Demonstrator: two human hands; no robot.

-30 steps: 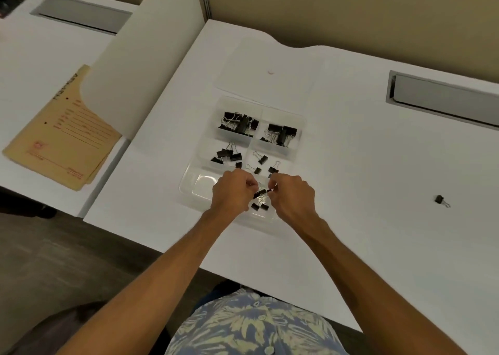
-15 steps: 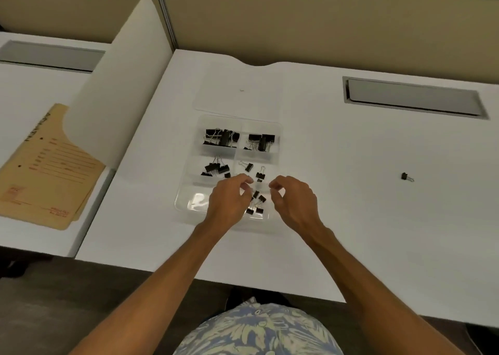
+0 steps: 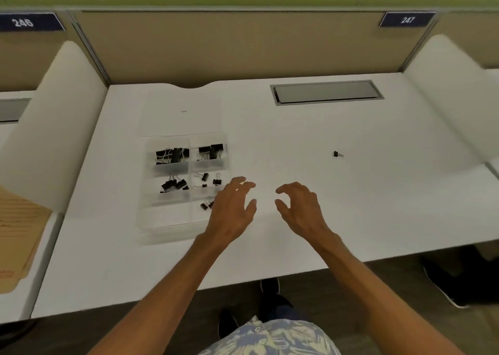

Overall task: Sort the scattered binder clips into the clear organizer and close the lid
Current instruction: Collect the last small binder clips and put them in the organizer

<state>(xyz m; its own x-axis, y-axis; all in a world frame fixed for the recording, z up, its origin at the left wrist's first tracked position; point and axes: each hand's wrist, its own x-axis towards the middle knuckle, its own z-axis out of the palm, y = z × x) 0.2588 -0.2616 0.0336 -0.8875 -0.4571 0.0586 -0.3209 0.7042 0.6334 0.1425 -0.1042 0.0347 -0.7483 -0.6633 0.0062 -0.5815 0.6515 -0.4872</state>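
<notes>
Sorting looks almost finished, judging by how things lie. The clear organizer [image 3: 167,219] sits on the left half of the white desk [image 3: 351,206]. Its lid [image 3: 172,119] lies flat on the desk just behind it, not yet on. Black sorted clips [image 3: 172,155] fill the back pair of compartments with the larger sizes. Smaller ones sit in the middle pair and the front right compartment, and the front left one shows none.

Both hands are empty and apart. The left hand [image 3: 232,211] hovers over the organizer's front right corner with its fingers spread and slack. The right hand [image 3: 299,209] hangs just beside it over bare desk, fingers loosely curled round nothing. One stray clip [image 3: 336,154] lies alone far to the right, well apart from both hands and the box.

The next move probably falls to the right hand: reach out, take the tiny clip in a fingertip pinch and carry it back to a small-clip compartment. After that, the lid should be lifted over and pressed down.

A tan partition [image 3: 243,46] backs the desk under a green wall, and white side dividers [image 3: 59,127] flank it. A grey cable hatch [image 3: 326,92] is set into the desktop. A manila folder [image 3: 16,236] lies on the neighbouring desk at left. Blue number plates [image 3: 407,19] read 246 and 247.
</notes>
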